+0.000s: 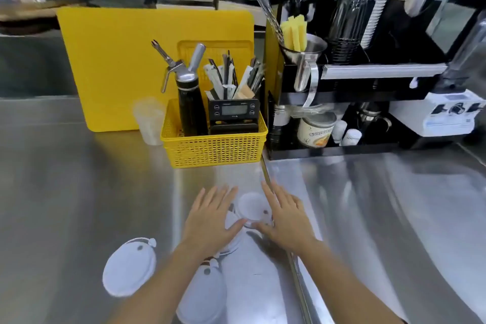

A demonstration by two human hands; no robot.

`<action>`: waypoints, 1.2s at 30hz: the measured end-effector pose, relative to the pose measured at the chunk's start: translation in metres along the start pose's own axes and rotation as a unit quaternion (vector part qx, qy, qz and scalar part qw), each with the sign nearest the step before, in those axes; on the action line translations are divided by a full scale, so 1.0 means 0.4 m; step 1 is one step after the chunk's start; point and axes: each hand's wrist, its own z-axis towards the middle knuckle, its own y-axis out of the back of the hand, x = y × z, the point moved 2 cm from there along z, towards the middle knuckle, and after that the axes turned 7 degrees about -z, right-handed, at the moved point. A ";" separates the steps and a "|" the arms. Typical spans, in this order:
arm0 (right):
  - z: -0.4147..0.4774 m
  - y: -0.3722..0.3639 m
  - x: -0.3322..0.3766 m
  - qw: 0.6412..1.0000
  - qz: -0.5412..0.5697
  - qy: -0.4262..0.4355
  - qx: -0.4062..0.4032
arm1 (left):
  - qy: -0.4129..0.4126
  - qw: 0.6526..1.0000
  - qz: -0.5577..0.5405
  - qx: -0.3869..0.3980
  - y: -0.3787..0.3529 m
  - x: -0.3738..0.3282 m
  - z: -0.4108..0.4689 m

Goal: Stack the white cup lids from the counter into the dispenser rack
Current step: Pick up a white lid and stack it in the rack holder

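Several white cup lids lie on the steel counter near me. One white lid [251, 206] sits between my two hands. My left hand [210, 221] lies flat with fingers spread, partly over another lid. My right hand [285, 218] is also spread, its thumb touching the middle lid's near edge. Another lid [128, 265] lies apart at the lower left. A further lid [202, 294] shows under my left forearm. The black dispenser rack [368, 87] stands at the back right, with stacked cups in it.
A yellow basket [214, 146] with a black whipper bottle, a timer and straws stands ahead. A yellow board [118, 60] leans behind it. A clear plastic cup [148, 119] stands to the basket's left. A white blender base [451, 113] sits at far right. A seam [292, 258] divides the counter.
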 end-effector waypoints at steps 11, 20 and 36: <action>0.006 -0.076 -0.037 0.990 0.087 -0.025 0.104 | 0.020 0.989 -0.093 0.117 -0.088 -0.043 0.032; 0.056 0.090 -0.059 0.948 0.305 -0.040 0.079 | 0.278 0.769 -0.575 0.003 0.060 -0.035 0.110; 0.052 0.237 -0.021 0.880 0.461 -0.094 -0.067 | 0.224 0.677 -0.693 0.107 0.171 -0.136 0.147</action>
